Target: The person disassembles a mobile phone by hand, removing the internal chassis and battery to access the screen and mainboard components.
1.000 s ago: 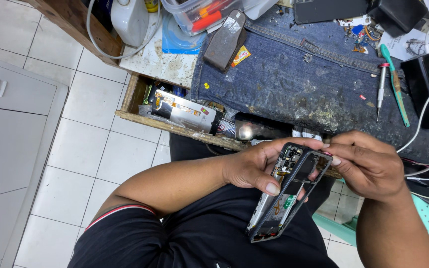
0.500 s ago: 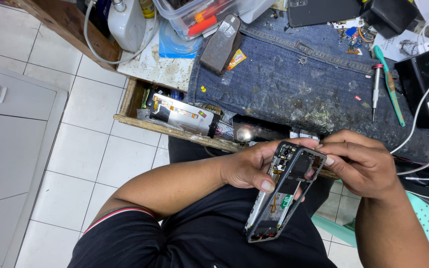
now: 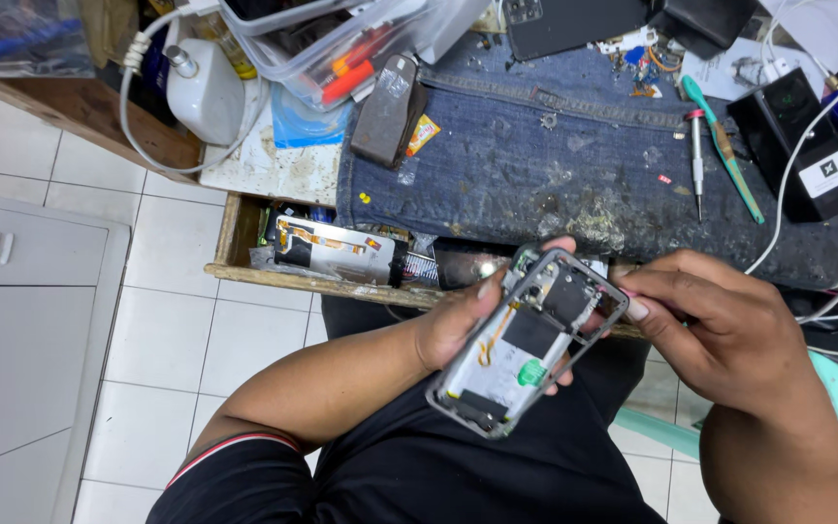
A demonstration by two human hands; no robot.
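My left hand [image 3: 458, 320] grips an opened phone [image 3: 521, 344] over my lap, its back off so that the grey frame, battery and inner boards show. The phone is tilted, top end up toward the bench. My right hand [image 3: 720, 330] sits at the phone's top right corner, fingertips pinched against the frame edge; whether a small tool is between the fingers is hidden.
A worn denim mat [image 3: 574, 165] covers the bench. On it lie a screwdriver [image 3: 695, 160] and a green-handled tool [image 3: 725, 160]. An open drawer [image 3: 244, 267] holds phone parts. A clear plastic box [image 3: 341, 49], a white bottle [image 3: 206, 92], black chargers [image 3: 797, 155] and cables crowd the back.
The phone and both hands have shifted slightly upward toward the bench edge, and the phone's open side is turned more toward me. My grip is unchanged.
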